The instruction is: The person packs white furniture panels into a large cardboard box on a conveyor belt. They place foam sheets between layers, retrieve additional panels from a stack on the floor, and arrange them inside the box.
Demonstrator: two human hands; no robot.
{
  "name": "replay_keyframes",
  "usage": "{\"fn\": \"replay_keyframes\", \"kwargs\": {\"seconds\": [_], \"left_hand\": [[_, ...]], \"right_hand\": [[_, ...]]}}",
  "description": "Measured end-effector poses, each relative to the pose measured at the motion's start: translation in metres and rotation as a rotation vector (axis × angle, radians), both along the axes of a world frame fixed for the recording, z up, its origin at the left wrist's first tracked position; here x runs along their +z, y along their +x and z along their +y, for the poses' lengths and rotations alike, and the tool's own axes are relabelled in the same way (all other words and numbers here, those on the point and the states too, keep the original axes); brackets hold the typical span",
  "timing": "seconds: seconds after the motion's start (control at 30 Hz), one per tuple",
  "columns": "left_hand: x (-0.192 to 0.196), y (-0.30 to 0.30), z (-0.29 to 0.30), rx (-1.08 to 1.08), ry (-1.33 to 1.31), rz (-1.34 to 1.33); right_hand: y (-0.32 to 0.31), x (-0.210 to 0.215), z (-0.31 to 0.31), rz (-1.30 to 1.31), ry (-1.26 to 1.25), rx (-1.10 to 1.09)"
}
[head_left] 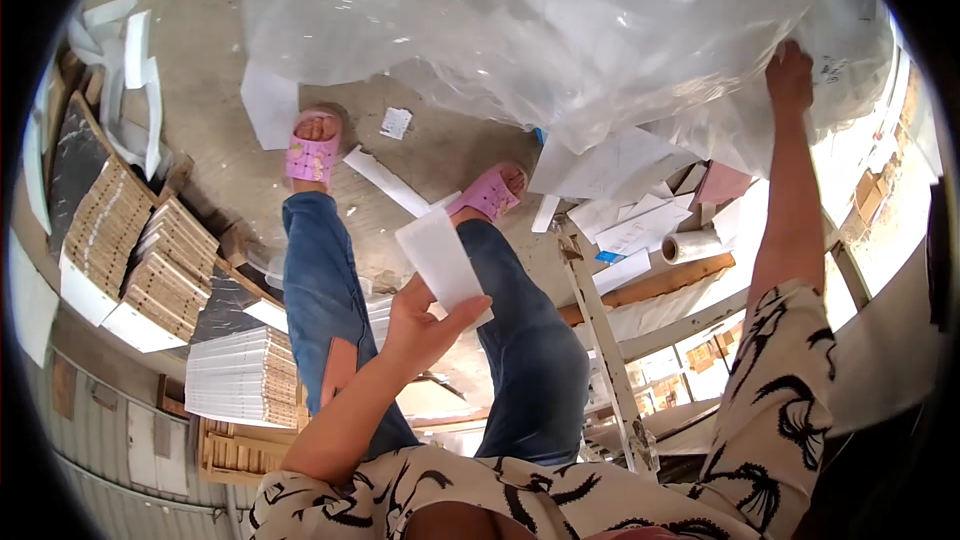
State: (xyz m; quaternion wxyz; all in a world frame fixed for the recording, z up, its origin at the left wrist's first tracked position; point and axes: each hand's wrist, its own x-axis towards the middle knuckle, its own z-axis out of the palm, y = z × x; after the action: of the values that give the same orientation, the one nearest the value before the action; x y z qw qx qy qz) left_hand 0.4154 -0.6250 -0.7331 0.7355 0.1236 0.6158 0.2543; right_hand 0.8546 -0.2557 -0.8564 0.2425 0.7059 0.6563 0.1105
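Note:
In front of my lap, my left hand (418, 328) pinches a flat white rectangular piece (441, 258), like card or a thin panel, between thumb and fingers. My right arm reaches out to the far right. There my right hand (790, 77) is closed on the edge of a large clear plastic bag or sheet (560, 25); its fingers are partly hidden. The crumpled plastic spreads over the far part of the view, and what lies under or inside it is blurred.
Stacks of cut boards with white faces (240, 375) stand at the left. A metal frame leg (605, 350) rises right of my knee. Loose papers (640, 225), a roll (690, 246) and a white strip (385, 180) lie near my pink sandals (487, 190).

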Motion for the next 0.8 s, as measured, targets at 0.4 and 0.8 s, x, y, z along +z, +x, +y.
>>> {"fn": "replay_keyframes", "kwargs": {"seconds": [0.4, 0.8], "left_hand": [[0.120, -0.109, 0.043, 0.351, -0.282, -0.430], [0.344, -0.223, 0.111, 0.330, 0.090, -1.068]], "right_hand": [[-0.293, 0.175, -0.267, 0.979, 0.193, 0.122], [-0.478, 0.523, -0.278, 2.114, -0.232, -0.171]]}}
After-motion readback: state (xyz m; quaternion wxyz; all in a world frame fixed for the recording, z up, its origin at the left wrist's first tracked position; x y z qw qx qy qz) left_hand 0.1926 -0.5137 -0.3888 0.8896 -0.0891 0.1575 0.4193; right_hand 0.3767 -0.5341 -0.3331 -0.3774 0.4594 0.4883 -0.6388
